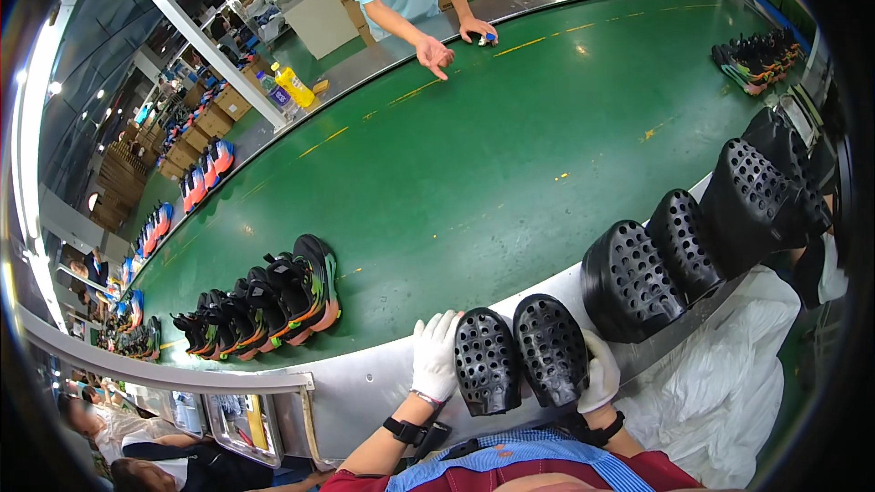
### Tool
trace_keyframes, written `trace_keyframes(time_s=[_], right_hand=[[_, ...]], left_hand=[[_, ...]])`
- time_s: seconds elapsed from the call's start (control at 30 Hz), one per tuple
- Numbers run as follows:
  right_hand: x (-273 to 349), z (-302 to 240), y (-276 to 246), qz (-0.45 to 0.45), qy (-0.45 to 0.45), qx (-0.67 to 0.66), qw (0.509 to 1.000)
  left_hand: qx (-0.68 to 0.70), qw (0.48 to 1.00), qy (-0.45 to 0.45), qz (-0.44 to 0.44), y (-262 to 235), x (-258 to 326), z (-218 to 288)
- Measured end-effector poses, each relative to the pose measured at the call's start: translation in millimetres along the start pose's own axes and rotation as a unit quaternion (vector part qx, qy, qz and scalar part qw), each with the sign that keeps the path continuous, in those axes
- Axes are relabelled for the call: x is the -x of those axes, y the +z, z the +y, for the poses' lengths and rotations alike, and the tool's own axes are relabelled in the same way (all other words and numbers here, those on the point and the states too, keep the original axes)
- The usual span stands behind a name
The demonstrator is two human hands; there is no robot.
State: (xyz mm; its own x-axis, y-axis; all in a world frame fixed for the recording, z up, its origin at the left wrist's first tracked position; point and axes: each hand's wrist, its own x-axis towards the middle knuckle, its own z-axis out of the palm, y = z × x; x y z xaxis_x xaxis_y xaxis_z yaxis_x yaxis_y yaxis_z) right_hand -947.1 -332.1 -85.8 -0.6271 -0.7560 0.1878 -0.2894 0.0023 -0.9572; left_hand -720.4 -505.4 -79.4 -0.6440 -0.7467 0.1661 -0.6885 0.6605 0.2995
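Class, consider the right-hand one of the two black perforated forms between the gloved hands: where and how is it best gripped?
Probably around the outer side of the right-hand form, coming from the right, where the right hand is. That side curves outward and has room for a hand; its left side sits close beside the other form.

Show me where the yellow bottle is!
In the head view's upper left, the yellow bottle is on the metal ledge beyond the green belt, just right of the purple-labelled bottle.
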Motion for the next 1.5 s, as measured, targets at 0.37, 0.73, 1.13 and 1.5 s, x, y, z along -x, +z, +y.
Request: trace_keyframes(time_s=[0.37,0.73,1.13,1.5], right_hand=[[3,8,1,0.005,0.001,-0.014,1.000],[5,9,4,0.028,-0.022,0.005,0.999],[5,12,2,0.021,0.008,-0.016,1.000],[4,15,6,0.016,-0.015,-0.041,0.999]], left_hand=[[-0.002,1.000,0.009,0.009,-2,-4,3],[-0.009,1.000,0.007,0.007,0,1,0],[0.017,0.999,0.013,0.047,-3,-4,6],[0.210,0.974,-0.079,0.029,70,8,-53]])
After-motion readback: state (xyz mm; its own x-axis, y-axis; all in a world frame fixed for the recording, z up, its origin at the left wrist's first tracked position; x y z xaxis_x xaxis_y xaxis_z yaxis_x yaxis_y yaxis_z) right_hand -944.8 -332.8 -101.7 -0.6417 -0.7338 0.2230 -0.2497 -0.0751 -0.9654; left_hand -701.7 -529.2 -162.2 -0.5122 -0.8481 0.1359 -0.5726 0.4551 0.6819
